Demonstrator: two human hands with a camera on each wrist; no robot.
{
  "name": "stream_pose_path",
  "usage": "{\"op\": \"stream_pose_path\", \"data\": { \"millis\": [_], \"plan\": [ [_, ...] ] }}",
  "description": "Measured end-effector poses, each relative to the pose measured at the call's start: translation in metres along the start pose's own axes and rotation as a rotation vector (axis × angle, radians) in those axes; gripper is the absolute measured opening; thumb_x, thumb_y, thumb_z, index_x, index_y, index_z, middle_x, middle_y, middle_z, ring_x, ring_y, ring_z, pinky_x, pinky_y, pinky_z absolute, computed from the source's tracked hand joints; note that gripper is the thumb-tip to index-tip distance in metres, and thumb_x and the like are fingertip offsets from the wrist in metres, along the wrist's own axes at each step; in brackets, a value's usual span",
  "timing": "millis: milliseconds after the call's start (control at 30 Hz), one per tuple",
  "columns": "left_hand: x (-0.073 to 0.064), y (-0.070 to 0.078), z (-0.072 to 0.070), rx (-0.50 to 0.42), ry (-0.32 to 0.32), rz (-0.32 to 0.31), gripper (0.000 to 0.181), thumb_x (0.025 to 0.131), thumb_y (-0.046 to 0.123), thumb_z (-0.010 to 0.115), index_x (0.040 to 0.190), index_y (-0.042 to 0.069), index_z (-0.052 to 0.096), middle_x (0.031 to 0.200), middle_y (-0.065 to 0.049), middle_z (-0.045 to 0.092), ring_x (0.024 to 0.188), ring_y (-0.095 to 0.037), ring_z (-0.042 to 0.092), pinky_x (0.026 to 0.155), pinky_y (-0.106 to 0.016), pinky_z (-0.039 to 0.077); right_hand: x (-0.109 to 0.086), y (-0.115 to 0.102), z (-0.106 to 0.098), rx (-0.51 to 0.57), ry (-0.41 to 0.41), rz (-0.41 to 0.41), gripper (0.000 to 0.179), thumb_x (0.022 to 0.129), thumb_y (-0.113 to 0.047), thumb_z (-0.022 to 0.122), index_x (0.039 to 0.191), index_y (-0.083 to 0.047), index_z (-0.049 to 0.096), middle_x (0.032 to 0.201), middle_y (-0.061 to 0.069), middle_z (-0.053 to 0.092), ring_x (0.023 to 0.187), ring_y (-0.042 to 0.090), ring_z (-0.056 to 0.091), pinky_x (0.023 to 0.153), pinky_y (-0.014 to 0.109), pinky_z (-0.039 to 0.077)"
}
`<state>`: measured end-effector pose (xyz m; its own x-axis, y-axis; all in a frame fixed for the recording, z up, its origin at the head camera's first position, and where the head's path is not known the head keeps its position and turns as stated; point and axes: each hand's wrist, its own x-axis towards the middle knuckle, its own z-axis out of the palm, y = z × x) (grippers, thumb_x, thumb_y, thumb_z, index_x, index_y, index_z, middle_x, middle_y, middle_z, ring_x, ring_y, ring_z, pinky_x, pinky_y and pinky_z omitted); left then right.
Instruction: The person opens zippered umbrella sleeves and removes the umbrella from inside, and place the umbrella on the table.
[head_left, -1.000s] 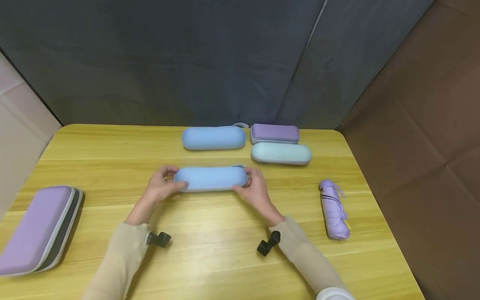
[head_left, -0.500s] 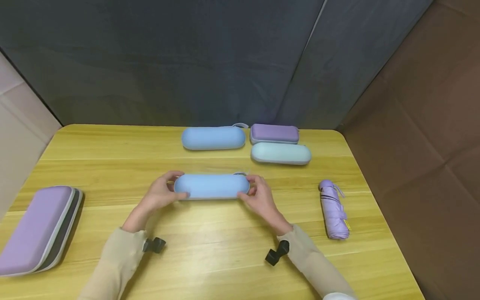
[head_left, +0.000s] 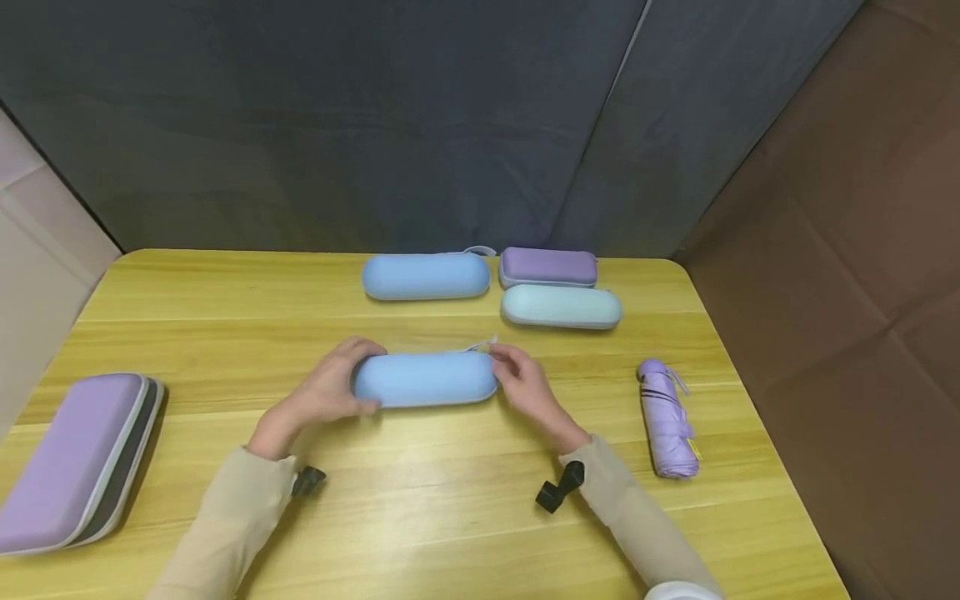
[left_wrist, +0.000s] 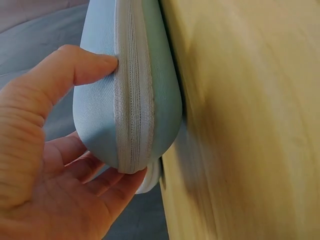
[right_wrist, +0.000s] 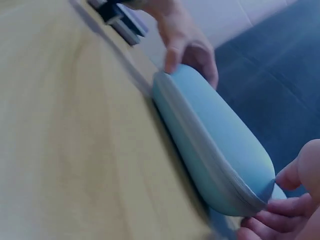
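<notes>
We see the blue case (head_left: 426, 378) near the middle of the wooden table (head_left: 427, 508), nearer us than a second blue case (head_left: 425, 277). Our left hand (head_left: 332, 387) grips its left end, thumb in front, fingers curled behind. Our right hand (head_left: 527, 387) has bent fingers at the other end, beside the strap (right_wrist: 279, 193); whether they pinch it, we cannot tell.

Purple umbrella (head_left: 667, 425) just lying on the right of the counter (head_left: 225, 300), chunky lilac case (head_left: 78, 454) way left, mint case (head_left: 561, 306) right in front of a little purple case (head_left: 549, 266).
</notes>
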<state>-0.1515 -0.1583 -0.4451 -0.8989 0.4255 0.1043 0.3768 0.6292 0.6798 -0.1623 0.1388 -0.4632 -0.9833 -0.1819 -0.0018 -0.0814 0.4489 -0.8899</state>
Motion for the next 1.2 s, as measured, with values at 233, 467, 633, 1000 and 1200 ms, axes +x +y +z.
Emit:
{"op": "stream_pose_path", "data": {
  "millis": [233,467,633,1000,1200],
  "plan": [
    [-0.002,0.001,0.004,0.023,0.022,0.042,0.062,0.061,0.006,0.081,0.116,-0.003,0.053,0.118,-0.018,0.051,0.108,-0.038,0.048,0.092,-0.056,0.039,0.034,0.002,-0.003,0.063,-0.142,0.113,0.026,0.093,-0.005,0.049,0.110,0.005,0.065,0.115,0.018,0.063,0.099,0.022,0.059,0.079,0.029,0.048],
    [-0.003,0.000,0.007,0.032,0.042,0.070,0.063,0.061,0.006,0.082,0.116,-0.002,0.053,0.118,-0.018,0.052,0.109,-0.037,0.048,0.093,-0.056,0.039,0.051,-0.007,-0.015,-0.008,-0.323,0.088,0.023,0.093,-0.005,0.052,0.109,0.007,0.065,0.106,0.019,0.064,0.070,0.011,0.050,0.060,0.023,0.045],
    [-0.003,0.000,0.007,0.020,0.044,0.076,0.063,0.060,0.006,0.082,0.116,-0.002,0.054,0.118,-0.017,0.052,0.109,-0.037,0.049,0.093,-0.055,0.040,0.054,-0.006,-0.017,-0.050,-0.310,0.034,0.018,0.090,-0.004,0.059,0.099,0.008,0.068,0.093,0.017,0.068,0.065,0.009,0.051,0.059,0.024,0.048],
    [-0.004,-0.001,0.006,0.022,0.049,0.078,0.064,0.060,0.007,0.082,0.117,-0.002,0.054,0.118,-0.017,0.052,0.109,-0.037,0.049,0.092,-0.055,0.040,0.047,-0.004,-0.016,-0.319,-0.174,-0.358,0.007,0.086,-0.004,0.064,0.082,-0.003,0.070,0.082,0.008,0.069,0.074,0.014,0.060,0.068,0.022,0.049],
    [-0.006,-0.003,0.006,0.015,0.059,0.081,0.064,0.060,0.007,0.083,0.117,-0.001,0.054,0.117,-0.017,0.053,0.108,-0.037,0.050,0.091,-0.056,0.041,0.040,0.002,-0.017,-0.387,-0.116,-0.414,0.008,0.087,-0.001,0.062,0.081,-0.002,0.068,0.077,0.008,0.064,0.063,0.012,0.050,0.057,0.021,0.042]
  ]
}}
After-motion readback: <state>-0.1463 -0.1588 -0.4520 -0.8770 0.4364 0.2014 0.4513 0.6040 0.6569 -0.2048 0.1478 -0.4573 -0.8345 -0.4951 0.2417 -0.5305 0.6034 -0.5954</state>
